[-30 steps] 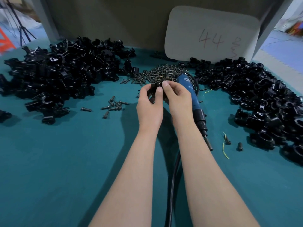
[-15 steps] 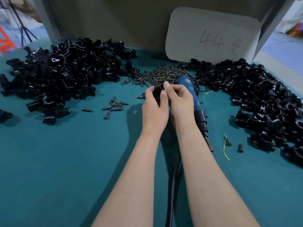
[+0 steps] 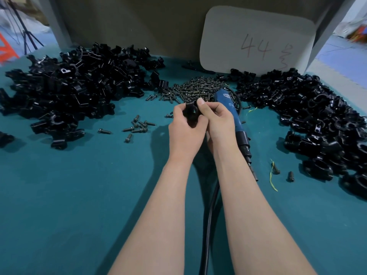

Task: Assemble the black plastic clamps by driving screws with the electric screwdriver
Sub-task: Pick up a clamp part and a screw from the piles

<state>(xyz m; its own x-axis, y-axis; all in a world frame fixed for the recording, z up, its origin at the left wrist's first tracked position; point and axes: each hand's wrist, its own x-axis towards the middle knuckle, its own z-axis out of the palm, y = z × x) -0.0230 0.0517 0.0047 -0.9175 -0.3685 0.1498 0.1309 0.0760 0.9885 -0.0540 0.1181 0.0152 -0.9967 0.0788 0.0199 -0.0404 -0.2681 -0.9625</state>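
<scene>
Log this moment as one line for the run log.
left hand: grips black clamp | right hand: pinches same clamp | electric screwdriver: lying on table, right of hands

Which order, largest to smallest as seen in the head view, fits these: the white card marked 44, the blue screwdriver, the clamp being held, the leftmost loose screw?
1. white card
2. blue screwdriver, partly hidden
3. clamp, pinched between left hand and right hand
4. leftmost loose screw
</scene>
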